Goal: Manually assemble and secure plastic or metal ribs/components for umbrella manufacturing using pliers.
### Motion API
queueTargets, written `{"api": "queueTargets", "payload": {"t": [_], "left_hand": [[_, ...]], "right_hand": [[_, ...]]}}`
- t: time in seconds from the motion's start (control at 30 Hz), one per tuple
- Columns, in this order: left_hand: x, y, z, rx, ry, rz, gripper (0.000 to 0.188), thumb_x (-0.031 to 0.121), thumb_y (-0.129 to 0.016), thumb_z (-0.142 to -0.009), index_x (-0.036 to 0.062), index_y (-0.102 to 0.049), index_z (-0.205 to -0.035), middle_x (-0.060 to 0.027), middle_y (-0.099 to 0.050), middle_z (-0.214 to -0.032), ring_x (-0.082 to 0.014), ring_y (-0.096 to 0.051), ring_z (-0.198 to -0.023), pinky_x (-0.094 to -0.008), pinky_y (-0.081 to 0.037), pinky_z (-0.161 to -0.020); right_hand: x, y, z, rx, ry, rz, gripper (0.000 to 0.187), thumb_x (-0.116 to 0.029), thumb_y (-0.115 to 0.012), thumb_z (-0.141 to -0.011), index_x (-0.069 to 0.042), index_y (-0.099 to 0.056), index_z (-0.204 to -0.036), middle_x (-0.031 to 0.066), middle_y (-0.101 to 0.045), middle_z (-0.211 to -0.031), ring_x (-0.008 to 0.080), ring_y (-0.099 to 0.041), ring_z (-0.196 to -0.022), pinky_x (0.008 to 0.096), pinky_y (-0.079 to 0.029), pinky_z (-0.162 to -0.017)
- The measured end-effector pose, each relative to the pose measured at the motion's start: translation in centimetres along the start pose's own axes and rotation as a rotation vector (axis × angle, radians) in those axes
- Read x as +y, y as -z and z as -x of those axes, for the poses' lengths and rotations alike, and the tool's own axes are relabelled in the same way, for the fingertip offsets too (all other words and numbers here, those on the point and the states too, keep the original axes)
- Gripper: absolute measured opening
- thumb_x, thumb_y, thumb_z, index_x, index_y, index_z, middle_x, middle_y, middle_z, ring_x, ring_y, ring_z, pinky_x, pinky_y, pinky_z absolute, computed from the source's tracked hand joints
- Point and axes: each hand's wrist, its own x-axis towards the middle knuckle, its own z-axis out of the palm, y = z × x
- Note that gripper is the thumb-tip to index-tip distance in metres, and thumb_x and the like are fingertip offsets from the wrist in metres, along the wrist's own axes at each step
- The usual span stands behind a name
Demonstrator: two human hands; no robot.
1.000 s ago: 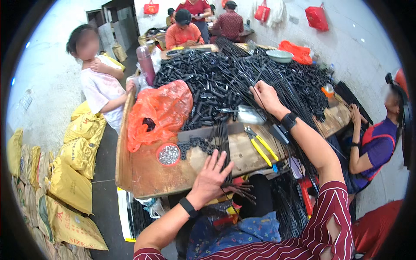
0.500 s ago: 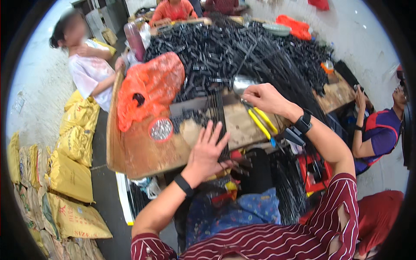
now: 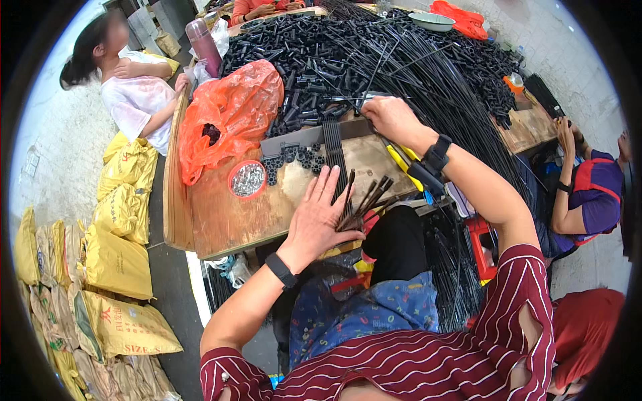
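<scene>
My left hand point(image 3: 322, 215) lies with its fingers stretched out on a row of thin black rods point(image 3: 333, 142) at the table's front edge. Close to its thumb, several rod ends point(image 3: 370, 200) fan out past the edge. Farther right, my right hand point(image 3: 396, 121) is closed, fingertips bent down by the pile of black parts; whatever they hold is hidden. Just beyond it, a bit of shiny metal point(image 3: 382, 95) shows. Pliers with yellow handles point(image 3: 401, 160) lie below my right wrist. Short black tubes point(image 3: 309, 158) stand clustered left of the rods, beside a grey strip point(image 3: 287, 142).
A round dish point(image 3: 247, 179) of small silvery pieces and an orange plastic bag point(image 3: 227, 110) sit on the wooden table point(image 3: 231, 224). Black tubes point(image 3: 301, 60) and long rods point(image 3: 428, 100) are heaped behind. Yellow sacks point(image 3: 117, 260) line the left. People point(image 3: 137, 100) are around the table.
My right hand has shifted slightly left and away from me, now covering most of the metal scoop. My left hand stays on the rods, whose near ends now show fanned out beside the thumb.
</scene>
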Motion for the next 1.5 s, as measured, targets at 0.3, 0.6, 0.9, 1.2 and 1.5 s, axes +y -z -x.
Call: {"api": "queueTargets", "payload": {"t": [0.3,0.6,0.9,1.2,1.5], "left_hand": [[-0.2,0.1,-0.7,-0.002,-0.008,-0.022,0.088,0.060,-0.069,-0.070,-0.0005,-0.047,-0.131,-0.0271,-0.036,-0.141,-0.0408,-0.031,-0.135,-0.0465,-0.027,-0.112],[-0.1,0.1,-0.5,0.064,0.009,0.004,0.081,0.059,-0.067,-0.071,0.0020,-0.053,-0.127,-0.0228,-0.040,-0.141,-0.0383,-0.032,-0.136,-0.0478,-0.029,-0.110],[-0.1,0.5,-0.6,0.005,0.003,-0.040,0.086,0.059,-0.069,-0.069,0.0010,-0.051,-0.129,-0.0246,-0.039,-0.141,-0.0403,-0.032,-0.135,-0.0475,-0.029,-0.110],[0.2,0.5,-0.8,-0.022,0.035,0.021,0.089,0.057,-0.073,-0.067,0.0035,-0.046,-0.134,-0.0243,-0.034,-0.144,-0.0399,-0.027,-0.137,-0.0462,-0.026,-0.112],[0.2,0.3,-0.5,-0.004,0.039,0.022,0.091,0.056,-0.072,-0.069,0.0003,-0.043,-0.135,-0.0247,-0.031,-0.146,-0.0400,-0.023,-0.139,-0.0459,-0.023,-0.113]], "right_hand": [[4.1,1.7,-2.4,-0.077,-0.130,0.161,0.013,-0.008,-0.061,-0.071,-0.005,-0.070,-0.080,0.0176,-0.067,-0.078,0.0350,-0.066,-0.079,0.0441,-0.053,-0.072],[3.8,1.4,-3.2,-0.191,-0.002,0.367,0.011,-0.011,-0.060,-0.074,-0.005,-0.069,-0.076,0.0174,-0.067,-0.077,0.0335,-0.067,-0.075,0.0425,-0.054,-0.066],[4.5,0.7,-2.4,-0.208,-0.011,0.402,0.011,-0.009,-0.060,-0.075,-0.003,-0.069,-0.078,0.0167,-0.068,-0.078,0.0326,-0.068,-0.076,0.0408,-0.055,-0.067],[5.0,1.1,-1.7,-0.201,0.004,0.421,0.009,-0.008,-0.060,-0.076,-0.003,-0.067,-0.078,0.0163,-0.067,-0.077,0.0312,-0.068,-0.076,0.0398,-0.055,-0.067],[2.0,1.8,-0.9,0.039,-0.001,0.196,0.013,-0.010,-0.058,-0.079,-0.004,-0.065,-0.090,0.0135,-0.067,-0.081,0.0312,-0.066,-0.081,0.0407,-0.053,-0.072]]}}
